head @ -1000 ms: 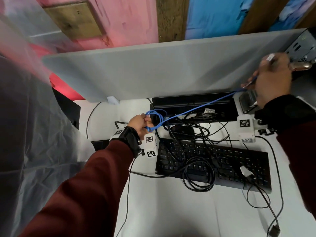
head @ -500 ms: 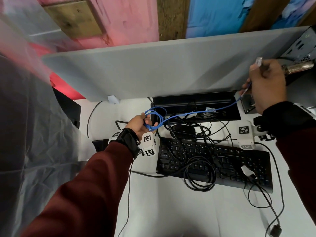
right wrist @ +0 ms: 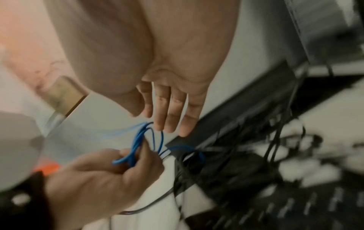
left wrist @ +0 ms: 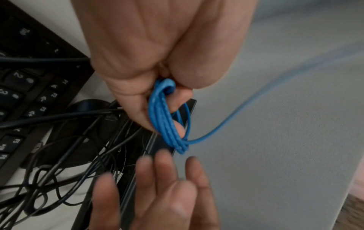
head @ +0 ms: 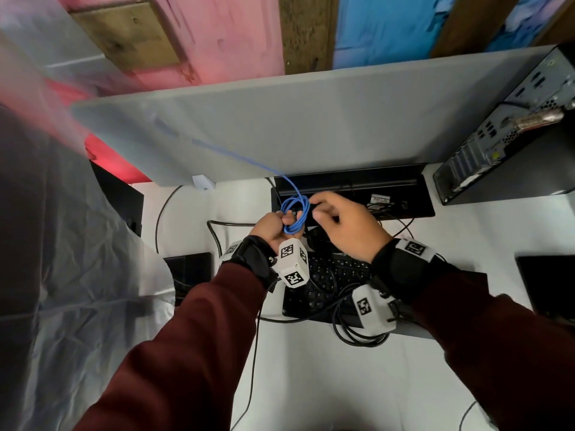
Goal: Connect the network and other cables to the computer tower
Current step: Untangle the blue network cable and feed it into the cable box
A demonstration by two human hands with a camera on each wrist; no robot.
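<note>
My left hand (head: 287,219) pinches a small coil of blue network cable (head: 295,213) above the keyboard's far edge. In the left wrist view the coil (left wrist: 164,119) hangs between thumb and fingers. One loose strand (head: 217,150) streaks up and left across the grey partition, blurred. My right hand (head: 314,209) hovers just right of the coil and holds nothing, its fingers (right wrist: 169,112) straight and close to the loops (right wrist: 138,144). The computer tower (head: 504,144) stands at the far right, back panel toward me, with a silver plug (head: 535,119) in it.
A black keyboard (head: 323,275) lies under my wrists with tangled black cables (head: 357,335) over it. A black tray (head: 404,194) of cables runs along the grey partition (head: 311,119). Plastic sheeting (head: 62,275) hangs at the left. A dark flat object (head: 544,281) sits at the right edge.
My right hand let go of the cable end near the tower and swung down-left to the coil. The freed strand now whips left. The left hand stayed in place.
</note>
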